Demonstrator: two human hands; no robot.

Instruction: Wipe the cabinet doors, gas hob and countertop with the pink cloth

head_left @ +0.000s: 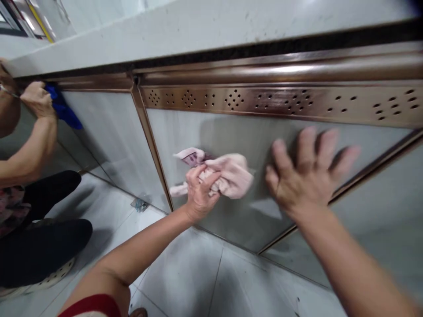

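Crumpled in my left hand (201, 193) is a pale pink cleaning cloth (234, 174), which lies against a glossy grey cabinet door (228, 132). One end of the cloth sticks out above my fingers and shows a purple print. To the right, my right hand (302, 176) has its fingers spread near the same door and holds nothing; it is slightly blurred. Whether its palm touches the surface I cannot tell. Above both hands runs a copper-coloured metal strip (251, 100) with groups of small holes.
A pale countertop (211, 33) overhangs the cabinets. At the left a co-worker crouches, a hand (38, 99) on a blue cloth (64, 105) at another cabinet door. A floor drain (139, 204) sits in the tiled floor (185, 268) beside the cabinet base.
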